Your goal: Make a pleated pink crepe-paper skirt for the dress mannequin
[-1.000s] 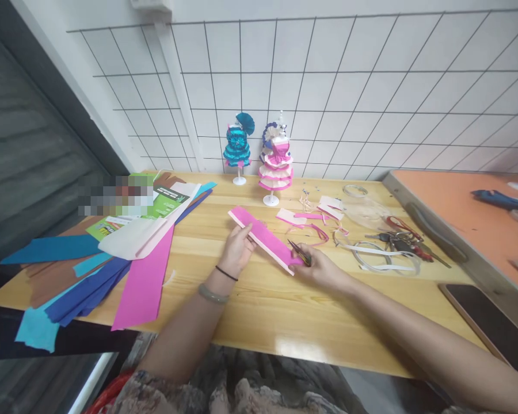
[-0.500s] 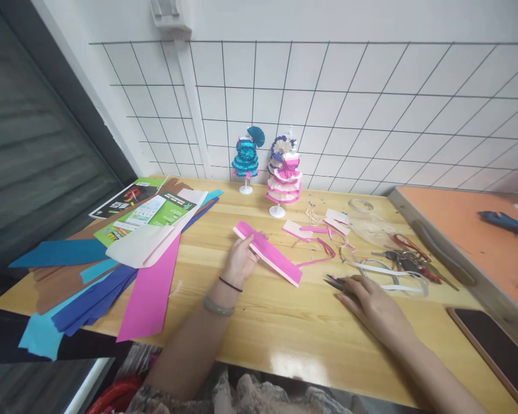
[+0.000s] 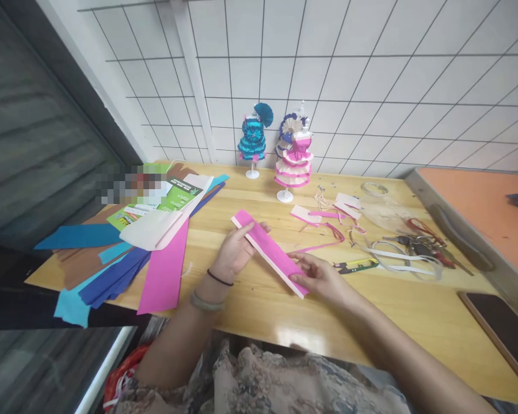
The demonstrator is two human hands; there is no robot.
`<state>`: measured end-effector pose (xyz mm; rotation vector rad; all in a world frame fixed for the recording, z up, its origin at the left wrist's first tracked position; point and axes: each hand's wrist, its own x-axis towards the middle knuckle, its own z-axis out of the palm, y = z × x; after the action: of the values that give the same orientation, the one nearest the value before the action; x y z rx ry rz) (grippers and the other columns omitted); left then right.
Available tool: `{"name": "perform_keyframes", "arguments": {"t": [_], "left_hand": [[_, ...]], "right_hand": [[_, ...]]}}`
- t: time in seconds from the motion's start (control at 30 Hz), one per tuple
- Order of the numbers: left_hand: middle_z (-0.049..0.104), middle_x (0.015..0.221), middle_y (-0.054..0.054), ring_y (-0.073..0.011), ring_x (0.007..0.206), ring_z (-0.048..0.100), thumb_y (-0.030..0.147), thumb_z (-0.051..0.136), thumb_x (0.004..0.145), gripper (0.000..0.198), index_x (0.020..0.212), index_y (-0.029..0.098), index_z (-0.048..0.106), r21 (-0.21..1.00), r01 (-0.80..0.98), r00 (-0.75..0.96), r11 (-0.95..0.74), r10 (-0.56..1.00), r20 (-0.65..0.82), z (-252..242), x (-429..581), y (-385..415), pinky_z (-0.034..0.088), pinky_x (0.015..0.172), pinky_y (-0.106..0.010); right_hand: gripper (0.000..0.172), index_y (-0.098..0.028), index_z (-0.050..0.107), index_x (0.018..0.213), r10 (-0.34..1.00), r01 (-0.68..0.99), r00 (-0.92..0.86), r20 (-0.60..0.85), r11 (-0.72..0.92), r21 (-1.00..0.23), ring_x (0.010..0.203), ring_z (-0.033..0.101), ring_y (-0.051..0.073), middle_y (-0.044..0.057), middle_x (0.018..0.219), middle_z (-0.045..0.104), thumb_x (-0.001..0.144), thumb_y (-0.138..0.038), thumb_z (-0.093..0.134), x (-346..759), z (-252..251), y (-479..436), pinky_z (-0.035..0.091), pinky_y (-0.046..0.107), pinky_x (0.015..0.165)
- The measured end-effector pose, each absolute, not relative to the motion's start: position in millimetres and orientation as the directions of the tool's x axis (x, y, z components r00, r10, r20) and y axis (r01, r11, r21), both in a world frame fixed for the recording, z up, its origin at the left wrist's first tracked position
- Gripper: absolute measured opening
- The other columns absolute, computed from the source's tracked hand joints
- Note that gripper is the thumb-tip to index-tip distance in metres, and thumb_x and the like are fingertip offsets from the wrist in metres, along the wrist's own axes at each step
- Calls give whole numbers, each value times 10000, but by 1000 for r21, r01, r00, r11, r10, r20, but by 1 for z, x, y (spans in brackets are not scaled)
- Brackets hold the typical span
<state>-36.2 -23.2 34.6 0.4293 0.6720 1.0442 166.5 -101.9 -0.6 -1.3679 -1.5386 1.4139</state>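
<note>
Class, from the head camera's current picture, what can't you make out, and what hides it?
All in the head view:
- Left hand: parts of its fingers, behind the pink strip.
- Blue-and-white dress: lower part, behind the pink-and-white dress.
- Leaflets: one covered by a pixelated patch; remaining small print unreadable.
- Phone: one corner, cut off by the right edge.

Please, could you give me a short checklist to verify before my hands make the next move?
1. Left hand holding the upper end of the pink strip: ok.
2. Right hand at the strip's lower end: ok.
3. Snips out of the hands, lying on the table: ok.
4. Snips' blades closed: cannot tell.
5. Paper scraps tidied away: not ok, several lie beyond the strip.
</note>
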Motion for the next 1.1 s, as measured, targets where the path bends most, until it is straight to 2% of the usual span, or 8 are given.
{"name": "perform_keyframes", "arguments": {"t": [0.17, 0.37, 0.43, 0.53, 0.6, 0.7, 0.87, 1.1], "left_hand": [[682, 791, -78, -162, 745, 649, 175, 747, 638, 201, 787, 102, 633, 855, -366, 227, 368, 926, -301, 10, -89, -24, 550, 715, -303], [646, 747, -52, -132, 659, 587, 226, 797, 538, 269, 745, 112, 670, 937, -73, 168, 342, 930, -327, -8, -122, -28, 518, 529, -223], [660, 815, -72, -168, 726, 600, 247, 793, 540, 335, 832, 126, 682, 958, -6, 103, 287, 953, -285, -10, -129, -28, 518, 569, -253], [669, 937, -97, -234, 862, 600, 270, 783, 555, 399, 926, 164, 681, 970, 211, -18, 122, 993, -121, -9, -139, -29, 492, 781, -360], [660, 1007, -111, -279, 962, 571, 285, 757, 600, 367, 946, 187, 682, 895, 442, -5, -59, 998, 69, -8, -142, -32, 401, 923, -414], [646, 1044, -117, -307, 1036, 527, 297, 686, 694, 300, 979, 207, 672, 677, 655, 226, -335, 942, 248, -4, -136, -40, 329, 966, -434], [648, 994, -101, -271, 980, 531, 286, 597, 788, 229, 992, 202, 657, 524, 598, 591, -607, 775, 223, -2, -114, -53, 374, 885, -409], [599, 986, -78, -221, 952, 508, 301, 572, 823, 189, 940, 170, 642, 391, 620, 652, -680, 724, 226, -7, -110, -53, 396, 863, -379]], "right_hand": [[450, -182, 558, 1143, 973, 369, -167, -158, -87, -925, 734, 600, 179, 48, 875, 649, 748, -386, 629, 173, -17, -102, 495, 320, 657], [379, -164, 589, 1066, 994, 597, -30, -106, -67, -800, 642, 595, 174, 53, 800, 655, 783, -417, 576, 186, -19, -103, 490, 322, 602], [337, -171, 604, 1049, 999, 733, -32, 31, 44, -679, 719, 615, 199, 93, 900, 660, 806, -400, 554, 190, -13, -109, 498, 351, 664], [260, -185, 638, 1004, 949, 830, -208, 236, 299, -471, 891, 604, 246, 133, 1006, 642, 859, -346, 495, 190, -4, -120, 487, 399, 782], [253, -193, 647, 996, 890, 810, -365, 274, 449, -377, 941, 583, 251, 129, 995, 650, 897, -304, 443, 186, -2, -126, 475, 413, 818], [274, -177, 637, 1026, 829, 783, -498, 256, 556, -278, 925, 566, 240, 114, 964, 665, 926, -247, 392, 180, -5, -127, 469, 403, 816], [290, -123, 620, 1056, 802, 786, -559, 211, 593, -171, 890, 558, 235, 134, 943, 660, 930, -189, 368, 179, -12, -121, 459, 381, 794], [250, -128, 632, 1000, 836, 792, -506, 212, 548, -270, 813, 583, 207, 111, 860, 671, 903, -157, 404, 184, -13, -115, 466, 341, 743]]}}
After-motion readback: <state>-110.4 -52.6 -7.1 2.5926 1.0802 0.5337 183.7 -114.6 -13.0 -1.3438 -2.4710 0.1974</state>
